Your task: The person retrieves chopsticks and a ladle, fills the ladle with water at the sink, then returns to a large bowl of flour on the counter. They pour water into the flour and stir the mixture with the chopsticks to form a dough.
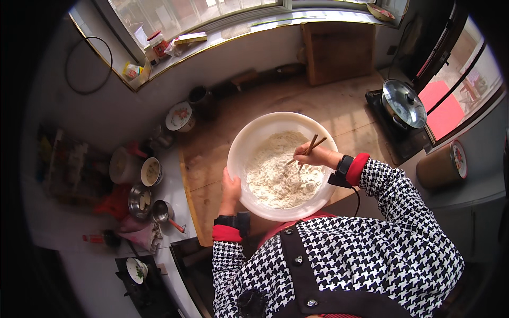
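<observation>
A large white plastic basin (238,149) sits at the front edge of a wooden board, close against my body. Inside it lies shaggy, lumpy flour dough (274,181), with drier flour towards the far side. My right hand (316,155) grips a pair of wooden chopsticks (314,142) over the basin; their lower ends dip into the flour mix, slightly apart. At the basin's left side, my left hand (230,189) holds the rim, thumb on top and the fingers mostly hidden behind the wall.
The wooden board (212,159) covers the counter. To the right are a glass-lidded pot (403,103) on a black cooker and a round tin (439,165). At left stand a patterned bowl (151,171), a steel bowl (139,200) and a red-handled ladle (163,211). A cutting board (340,51) leans behind.
</observation>
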Action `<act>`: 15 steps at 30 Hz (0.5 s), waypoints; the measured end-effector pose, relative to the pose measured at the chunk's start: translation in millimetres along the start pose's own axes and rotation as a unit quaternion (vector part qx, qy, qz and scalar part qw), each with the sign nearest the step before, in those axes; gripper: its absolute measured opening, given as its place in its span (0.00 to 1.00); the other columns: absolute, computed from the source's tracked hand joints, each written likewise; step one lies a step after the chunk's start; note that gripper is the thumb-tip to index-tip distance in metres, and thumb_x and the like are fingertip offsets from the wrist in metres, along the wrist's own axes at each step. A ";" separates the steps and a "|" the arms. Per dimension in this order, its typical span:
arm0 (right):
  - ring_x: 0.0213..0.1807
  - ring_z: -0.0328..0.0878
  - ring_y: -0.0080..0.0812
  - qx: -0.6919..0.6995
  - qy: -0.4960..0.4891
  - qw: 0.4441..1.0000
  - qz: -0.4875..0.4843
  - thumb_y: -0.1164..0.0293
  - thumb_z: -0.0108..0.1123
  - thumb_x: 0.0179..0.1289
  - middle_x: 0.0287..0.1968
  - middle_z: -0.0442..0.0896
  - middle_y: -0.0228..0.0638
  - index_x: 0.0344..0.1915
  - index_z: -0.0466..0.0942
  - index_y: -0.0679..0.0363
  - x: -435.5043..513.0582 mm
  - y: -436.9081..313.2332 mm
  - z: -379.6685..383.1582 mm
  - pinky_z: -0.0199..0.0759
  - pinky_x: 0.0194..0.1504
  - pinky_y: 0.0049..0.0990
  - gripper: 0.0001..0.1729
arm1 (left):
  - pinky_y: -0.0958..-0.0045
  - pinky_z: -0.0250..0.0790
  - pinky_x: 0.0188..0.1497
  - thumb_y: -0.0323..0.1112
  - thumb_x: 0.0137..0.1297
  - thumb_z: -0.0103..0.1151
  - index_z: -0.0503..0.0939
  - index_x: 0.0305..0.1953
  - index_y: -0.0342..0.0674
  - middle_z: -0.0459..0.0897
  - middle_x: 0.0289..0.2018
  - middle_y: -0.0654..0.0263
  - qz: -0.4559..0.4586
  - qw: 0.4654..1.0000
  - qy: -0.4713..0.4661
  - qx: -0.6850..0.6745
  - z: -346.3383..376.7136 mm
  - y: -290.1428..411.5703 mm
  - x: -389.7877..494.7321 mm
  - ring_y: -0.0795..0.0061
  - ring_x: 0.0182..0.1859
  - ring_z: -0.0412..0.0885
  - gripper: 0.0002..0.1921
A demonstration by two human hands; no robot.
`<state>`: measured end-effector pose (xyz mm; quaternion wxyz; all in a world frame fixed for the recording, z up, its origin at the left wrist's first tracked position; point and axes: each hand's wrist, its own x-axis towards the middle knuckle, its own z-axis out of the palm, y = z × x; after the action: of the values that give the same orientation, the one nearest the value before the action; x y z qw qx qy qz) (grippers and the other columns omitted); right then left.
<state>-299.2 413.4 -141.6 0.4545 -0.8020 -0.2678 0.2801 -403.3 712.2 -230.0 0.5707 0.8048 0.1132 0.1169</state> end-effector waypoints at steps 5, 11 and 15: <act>0.28 0.81 0.31 -0.151 0.170 0.972 -0.063 0.69 0.54 0.57 0.26 0.82 0.39 0.32 0.78 0.62 27.5 0.9 -48.2 0.73 0.32 0.26 0.09 | 0.63 0.66 0.52 0.27 0.53 0.44 0.64 0.54 0.29 0.77 0.45 0.46 0.002 1.000 0.005 0.020 -3.8 7.9 -1.8 0.54 0.48 0.76 0.24; 0.26 0.76 0.44 -0.244 0.116 0.960 -0.073 0.68 0.56 0.54 0.22 0.78 0.43 0.24 0.75 0.61 25.0 -1.1 10.9 0.68 0.28 0.37 0.08 | 0.63 0.66 0.53 0.28 0.54 0.45 0.63 0.56 0.30 0.76 0.46 0.46 -0.034 0.999 -0.002 0.023 -5.9 -1.8 1.9 0.53 0.49 0.75 0.25; 0.29 0.78 0.40 -0.101 -0.017 0.988 -0.113 0.68 0.56 0.57 0.26 0.80 0.41 0.31 0.78 0.60 -9.6 -32.1 38.2 0.71 0.33 0.33 0.07 | 0.63 0.66 0.53 0.28 0.54 0.45 0.62 0.57 0.29 0.76 0.46 0.45 -0.008 1.000 0.003 0.005 -6.4 -9.2 1.6 0.53 0.50 0.75 0.26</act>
<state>-338.0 443.2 -127.8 0.3954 -0.8035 -0.3911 0.2121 -404.3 721.4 -236.5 0.5674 0.8064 0.1216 0.1142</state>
